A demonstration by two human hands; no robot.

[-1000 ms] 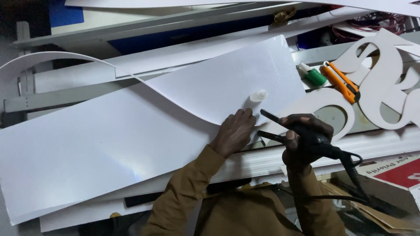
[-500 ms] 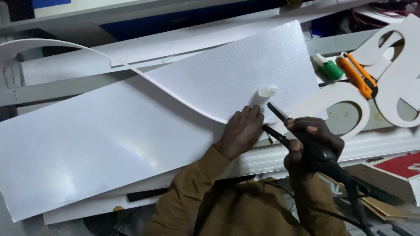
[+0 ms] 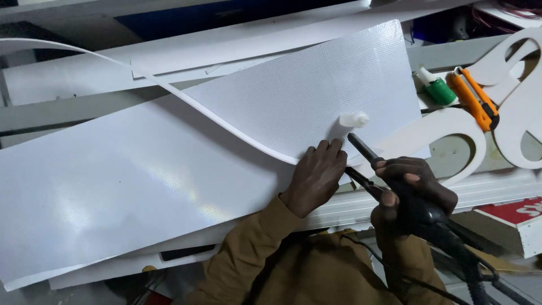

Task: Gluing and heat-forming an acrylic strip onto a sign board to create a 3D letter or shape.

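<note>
Compared with a second earlier, the right hand (image 3: pixel 415 192), closed round a black corded soldering-type tool (image 3: pixel 389 172), has held its tip beside the small white cap (image 3: pixel 353 120) on the textured white sheet (image 3: pixel 305 96), near the worktop's front edge, while the left hand (image 3: pixel 316 175), fingers together, presses the curved white strip (image 3: pixel 226 121)

Cluttered workbench (image 3: pixel 68 113) stacked with white boards (image 3: pixel 169 62), dim cool light; blue panel (image 3: pixel 226 14) behind

Both hands, left (image 3: pixel 316 178) and right (image 3: pixel 412 189), are bare; long mustard-brown sleeves (image 3: pixel 248 248) bunched at the wrists.
</note>
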